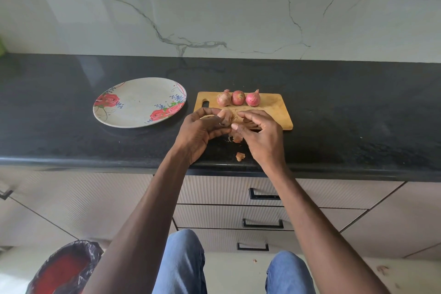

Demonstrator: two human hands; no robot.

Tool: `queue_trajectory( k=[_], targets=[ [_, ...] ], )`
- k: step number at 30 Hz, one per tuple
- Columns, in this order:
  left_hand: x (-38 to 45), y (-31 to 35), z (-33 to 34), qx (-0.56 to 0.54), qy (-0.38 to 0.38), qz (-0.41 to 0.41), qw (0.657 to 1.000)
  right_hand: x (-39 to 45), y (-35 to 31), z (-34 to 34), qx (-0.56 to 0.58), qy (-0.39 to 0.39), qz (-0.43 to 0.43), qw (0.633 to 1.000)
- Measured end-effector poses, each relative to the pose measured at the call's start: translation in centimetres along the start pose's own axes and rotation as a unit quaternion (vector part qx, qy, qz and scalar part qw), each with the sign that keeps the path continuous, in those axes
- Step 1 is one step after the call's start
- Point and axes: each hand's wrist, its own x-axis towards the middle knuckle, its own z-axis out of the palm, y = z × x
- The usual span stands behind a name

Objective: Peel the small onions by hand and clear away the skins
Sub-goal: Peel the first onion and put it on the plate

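Three small pink onions (pixel 238 97) lie in a row at the back of a wooden cutting board (pixel 274 107). Just in front of the board, my left hand (pixel 200 131) grips another small onion (pixel 226 114), mostly hidden by the fingers. My right hand (pixel 260 136) pinches its papery skin (pixel 236 137), which hangs down between both hands. A loose piece of skin (pixel 240 156) lies on the black counter (pixel 346 131) near its front edge.
A flowered plate (pixel 139 102) sits left of the board. A bin lined with a black bag (pixel 64 267) stands on the floor at lower left. Drawers with black handles (pixel 263 194) are below the counter; a marble wall rises behind it.
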Motion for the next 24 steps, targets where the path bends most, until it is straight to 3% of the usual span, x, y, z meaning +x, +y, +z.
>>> queue_trajectory(
  k=[6,13,19,21,24],
  targets=[
    [0.0,-0.2,-0.1,0.028,-0.042,-0.003,0.999,-0.5,-0.3,0.6,-0.027,0.030,-0.058,0.997],
    [-0.1,-0.4,0.1,0.053,-0.054,0.007,0.997,-0.4,-0.5,0.9,-0.066,0.025,-0.048,0.996],
    [-0.2,0.0,0.1,0.001,-0.018,0.008,1.000,0.2,-0.4,-0.5,0.124,0.051,0.137,0.981],
    [-0.2,0.1,0.1,-0.001,-0.017,0.007,1.000,0.3,-0.3,-0.7,0.111,0.057,0.121,0.985],
    [-0.1,0.0,0.1,-0.001,-0.020,0.007,1.000,-0.1,-0.6,-0.2,0.025,0.029,0.027,0.999]
  ],
)
